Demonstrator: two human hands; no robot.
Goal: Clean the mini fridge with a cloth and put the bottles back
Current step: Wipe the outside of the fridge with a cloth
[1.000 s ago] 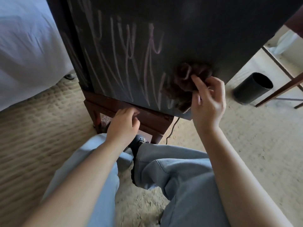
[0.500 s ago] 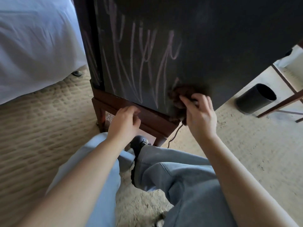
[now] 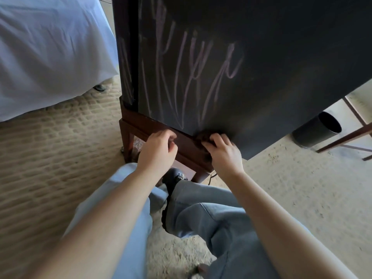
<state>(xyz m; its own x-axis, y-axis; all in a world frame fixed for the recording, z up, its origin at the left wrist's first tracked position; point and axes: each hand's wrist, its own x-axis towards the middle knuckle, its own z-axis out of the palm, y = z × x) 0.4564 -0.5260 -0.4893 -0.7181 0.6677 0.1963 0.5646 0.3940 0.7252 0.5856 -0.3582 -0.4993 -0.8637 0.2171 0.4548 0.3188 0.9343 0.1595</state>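
Soft, light cloth (image 3: 199,138), wadded.
My right grip (image 3: 225,156) pinches it against the mini fridge (image 3: 261,67) low edge; left grip (image 3: 158,153) curled, hold unclear.

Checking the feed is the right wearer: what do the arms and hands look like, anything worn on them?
The left forearm and right forearm are bare, no sleeve in view. The left hand and right hand wear no gloves; no watch, ring or band shows.

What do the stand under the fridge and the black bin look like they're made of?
Stand: probably wood with a reddish-brown varnish; squared rails and leg, slight sheen. Bin: smooth matte black cylinder, likely plastic or coated metal; the look leaves that open.
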